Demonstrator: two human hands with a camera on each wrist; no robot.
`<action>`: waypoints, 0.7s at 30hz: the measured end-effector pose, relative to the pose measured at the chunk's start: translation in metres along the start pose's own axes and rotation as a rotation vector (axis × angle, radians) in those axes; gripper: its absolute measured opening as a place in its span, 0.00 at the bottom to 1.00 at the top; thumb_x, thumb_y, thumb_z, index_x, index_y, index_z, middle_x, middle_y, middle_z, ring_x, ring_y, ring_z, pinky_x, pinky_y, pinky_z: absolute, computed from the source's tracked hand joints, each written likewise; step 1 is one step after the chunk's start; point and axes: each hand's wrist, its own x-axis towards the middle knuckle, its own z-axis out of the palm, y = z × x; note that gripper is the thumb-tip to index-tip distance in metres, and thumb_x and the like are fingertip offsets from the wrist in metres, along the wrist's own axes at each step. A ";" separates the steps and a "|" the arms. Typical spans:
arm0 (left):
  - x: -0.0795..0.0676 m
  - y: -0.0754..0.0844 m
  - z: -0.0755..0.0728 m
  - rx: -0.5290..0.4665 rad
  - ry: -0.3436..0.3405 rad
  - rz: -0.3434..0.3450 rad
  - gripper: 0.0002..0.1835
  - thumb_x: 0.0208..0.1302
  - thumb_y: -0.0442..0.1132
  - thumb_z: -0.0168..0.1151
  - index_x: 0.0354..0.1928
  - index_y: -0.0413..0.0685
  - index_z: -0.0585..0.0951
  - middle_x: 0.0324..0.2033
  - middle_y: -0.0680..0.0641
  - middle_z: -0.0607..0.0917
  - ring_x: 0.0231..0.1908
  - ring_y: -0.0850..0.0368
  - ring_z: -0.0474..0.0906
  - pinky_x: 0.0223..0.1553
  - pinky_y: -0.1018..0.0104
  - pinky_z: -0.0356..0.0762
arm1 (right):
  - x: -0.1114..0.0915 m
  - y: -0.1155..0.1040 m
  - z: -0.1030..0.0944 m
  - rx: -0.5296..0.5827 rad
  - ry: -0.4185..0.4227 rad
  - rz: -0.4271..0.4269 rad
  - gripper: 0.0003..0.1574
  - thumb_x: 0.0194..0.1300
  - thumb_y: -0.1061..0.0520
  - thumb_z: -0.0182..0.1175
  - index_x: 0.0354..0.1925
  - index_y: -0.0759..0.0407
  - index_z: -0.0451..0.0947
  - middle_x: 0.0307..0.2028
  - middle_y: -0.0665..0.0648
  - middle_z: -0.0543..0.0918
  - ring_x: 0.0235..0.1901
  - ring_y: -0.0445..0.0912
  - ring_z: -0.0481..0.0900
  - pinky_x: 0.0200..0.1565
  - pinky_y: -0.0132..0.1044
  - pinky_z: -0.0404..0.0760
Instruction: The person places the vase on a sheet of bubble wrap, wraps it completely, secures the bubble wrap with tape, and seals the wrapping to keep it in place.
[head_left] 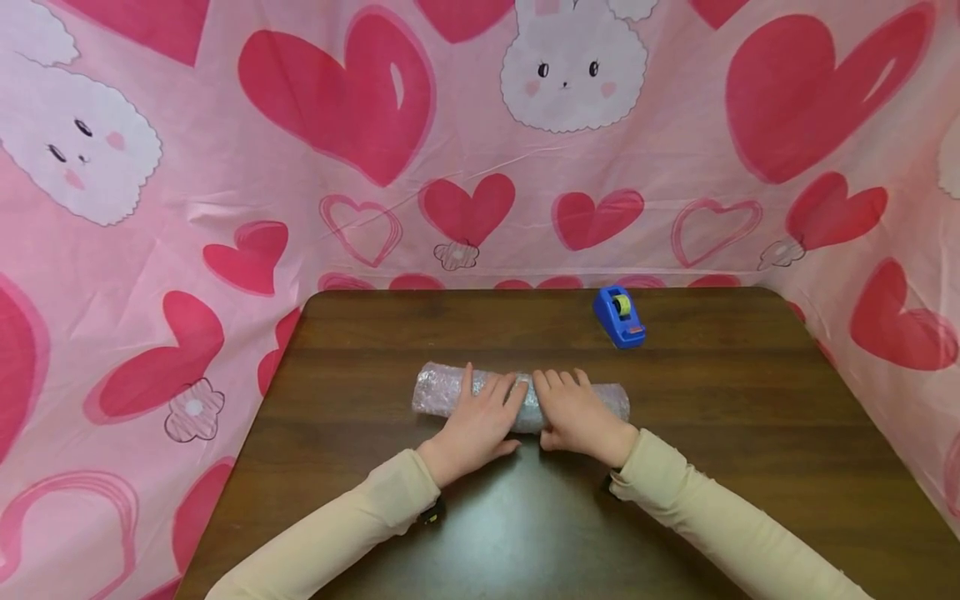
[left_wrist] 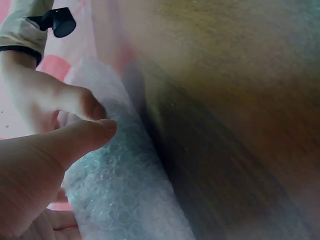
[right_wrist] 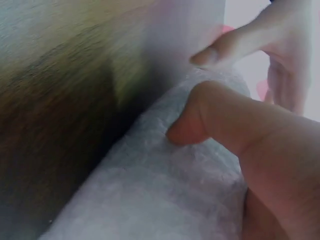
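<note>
A bubble-wrapped roll (head_left: 438,390) lies crosswise near the middle of the table, its ends sticking out past both hands. My left hand (head_left: 480,421) grips it left of centre, fingers over the top and thumb on the near side. Close beside it, my right hand (head_left: 581,417) holds the roll right of centre, fingertips over its far side. In the left wrist view, the left thumb (left_wrist: 85,140) lies along the clear bubble wrap (left_wrist: 125,200). The right wrist view shows the bent right thumb (right_wrist: 200,117) pressing on the wrap (right_wrist: 150,200). What is inside is hidden.
A blue tape dispenser (head_left: 619,317) with a yellowish roll stands toward the back of the dark wooden table (head_left: 360,333), right of the wrapped roll. A pink cloth (head_left: 465,142) with hearts and rabbit faces hangs behind the table and along both sides.
</note>
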 end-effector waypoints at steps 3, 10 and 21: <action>-0.002 0.003 0.001 0.022 -0.015 0.001 0.51 0.56 0.62 0.78 0.74 0.44 0.67 0.70 0.39 0.73 0.68 0.44 0.72 0.67 0.23 0.57 | 0.000 0.001 -0.003 0.042 -0.049 0.004 0.53 0.48 0.45 0.78 0.63 0.72 0.69 0.51 0.68 0.81 0.48 0.62 0.81 0.56 0.66 0.76; -0.004 0.012 0.002 0.111 -0.024 0.016 0.56 0.51 0.64 0.80 0.75 0.42 0.66 0.70 0.38 0.74 0.68 0.44 0.72 0.66 0.22 0.57 | 0.002 0.005 -0.015 0.253 -0.194 0.028 0.42 0.50 0.50 0.78 0.57 0.66 0.71 0.45 0.60 0.80 0.42 0.54 0.79 0.52 0.62 0.77; -0.005 0.020 0.015 0.196 0.020 0.015 0.55 0.47 0.66 0.81 0.72 0.43 0.69 0.65 0.41 0.79 0.64 0.47 0.76 0.67 0.22 0.56 | 0.004 0.013 -0.021 0.415 -0.367 -0.002 0.39 0.51 0.52 0.76 0.55 0.67 0.71 0.42 0.56 0.79 0.37 0.48 0.77 0.44 0.54 0.79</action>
